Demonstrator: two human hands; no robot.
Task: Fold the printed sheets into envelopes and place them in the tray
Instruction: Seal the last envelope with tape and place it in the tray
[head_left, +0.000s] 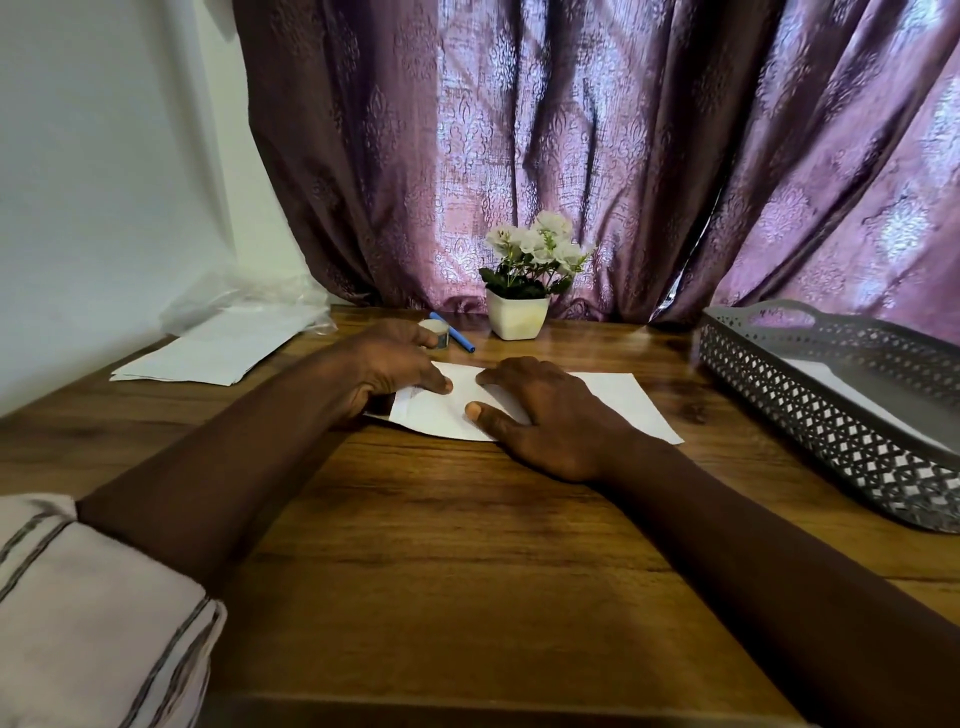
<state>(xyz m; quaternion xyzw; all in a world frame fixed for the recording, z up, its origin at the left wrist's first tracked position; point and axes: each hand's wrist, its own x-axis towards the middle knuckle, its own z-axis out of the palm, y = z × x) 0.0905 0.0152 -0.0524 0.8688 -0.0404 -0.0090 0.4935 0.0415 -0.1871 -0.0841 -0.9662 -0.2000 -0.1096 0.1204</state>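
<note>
At the middle of the wooden table lies a white printed sheet, its left end folded over. The person's left hand pinches that folded end, thumb on top. The right hand presses flat on the sheet, fingers straight, gripping nothing. Far left lies a stack of sheets; at right stands a grey latticed tray.
</note>
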